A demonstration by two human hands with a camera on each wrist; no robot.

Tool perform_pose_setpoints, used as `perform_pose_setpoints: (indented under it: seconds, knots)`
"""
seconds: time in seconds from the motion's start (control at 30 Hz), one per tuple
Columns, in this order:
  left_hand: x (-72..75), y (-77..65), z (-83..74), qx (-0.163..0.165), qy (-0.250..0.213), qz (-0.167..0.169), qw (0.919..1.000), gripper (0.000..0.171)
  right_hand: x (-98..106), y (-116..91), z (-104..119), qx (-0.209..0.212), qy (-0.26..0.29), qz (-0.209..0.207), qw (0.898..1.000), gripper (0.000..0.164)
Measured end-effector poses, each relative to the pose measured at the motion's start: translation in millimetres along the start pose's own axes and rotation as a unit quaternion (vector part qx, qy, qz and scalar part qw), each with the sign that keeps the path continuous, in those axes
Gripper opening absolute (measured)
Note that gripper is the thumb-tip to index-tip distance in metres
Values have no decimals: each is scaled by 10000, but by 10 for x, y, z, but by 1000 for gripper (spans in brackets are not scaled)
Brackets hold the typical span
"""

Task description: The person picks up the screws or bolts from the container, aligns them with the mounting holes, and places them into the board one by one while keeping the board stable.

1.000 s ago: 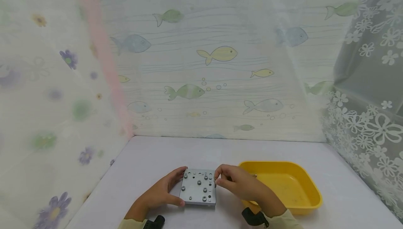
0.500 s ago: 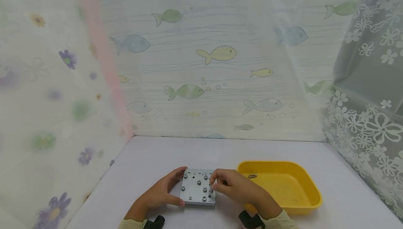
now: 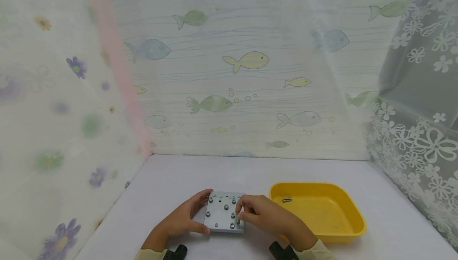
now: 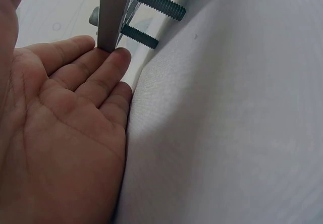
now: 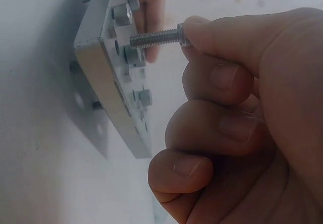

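Note:
A silver metal plate (image 3: 220,220) with holes and several socket-head screws stands on the table in the head view. My left hand (image 3: 187,217) holds its left side, thumb at the near corner and fingers at the far one. The left wrist view shows the fingertips against the plate's edge (image 4: 112,17), with threaded screw ends (image 4: 139,36) jutting from its underside. Between thumb and index finger, my right hand (image 3: 262,212) pinches a screw (image 5: 156,38) by its head. Its threaded tip points at the plate's face, close to a hole; contact cannot be made out.
Right of the plate sits a yellow tray (image 3: 352,212), partly behind my right forearm. One loose screw (image 3: 287,199) lies inside it, near the left wall. A white cloth covers the table (image 3: 200,172), and patterned curtains (image 3: 250,93) hang behind and at both sides.
The right hand has moved left and nearer to me, from the plate's right edge to over its right near part, keeping the screw. The left hand and plate have stayed put.

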State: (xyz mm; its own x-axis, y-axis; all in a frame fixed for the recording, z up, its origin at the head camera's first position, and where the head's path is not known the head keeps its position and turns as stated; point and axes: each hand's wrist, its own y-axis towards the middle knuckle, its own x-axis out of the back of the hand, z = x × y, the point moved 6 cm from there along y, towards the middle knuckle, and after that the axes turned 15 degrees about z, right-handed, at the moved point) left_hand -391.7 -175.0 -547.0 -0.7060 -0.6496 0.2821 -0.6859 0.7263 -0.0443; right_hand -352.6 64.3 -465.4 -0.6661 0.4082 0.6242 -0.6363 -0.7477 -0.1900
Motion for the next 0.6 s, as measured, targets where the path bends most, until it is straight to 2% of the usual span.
perform_pose_setpoints:
  seconds: [0.6]
  knots:
    - [-6, -8, -22, 12, 37, 13, 10000, 118, -41, 43, -22, -118, -267, -24, 9996, 5]
